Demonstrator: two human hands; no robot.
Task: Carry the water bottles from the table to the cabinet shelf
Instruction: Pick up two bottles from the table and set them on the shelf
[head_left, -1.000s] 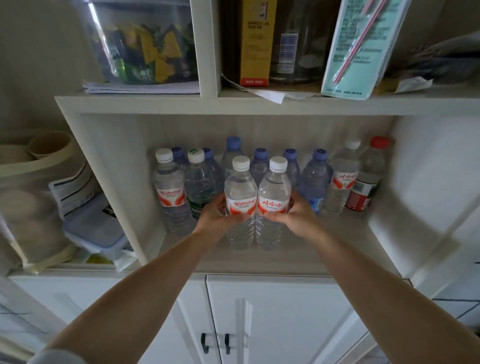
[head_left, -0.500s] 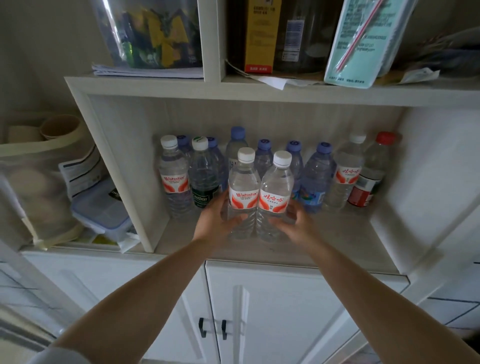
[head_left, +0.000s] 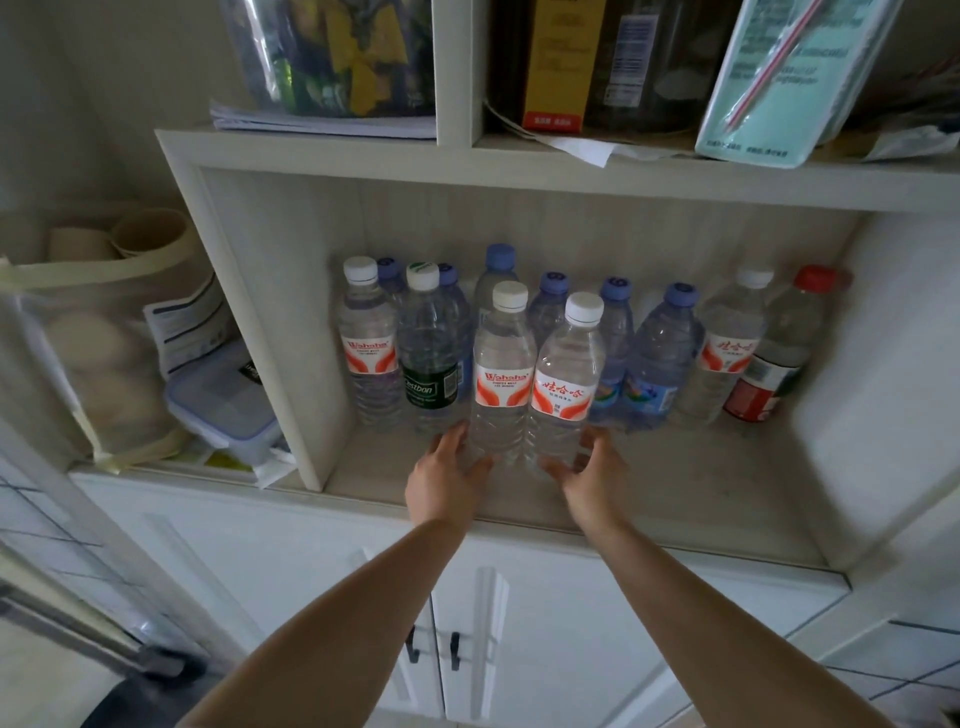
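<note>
Two white-capped water bottles (head_left: 535, 384) stand upright at the front of the cabinet shelf (head_left: 675, 499); the left hand (head_left: 448, 475) and right hand (head_left: 592, 470), fingers loosely spread, should draw straight back without nudging them

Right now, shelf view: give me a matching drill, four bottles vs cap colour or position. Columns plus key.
Column 1
1. green-label bottle
2. red-label bottle at far right
3. bottle by the left hand
4. tallest back-row bottle

Column 2
A. red cap
B. front row, white cap, red-and-white label
C. blue cap
D. white cap with green print

Pairs: 1-D, 2-A, 3-B, 4-C
</note>
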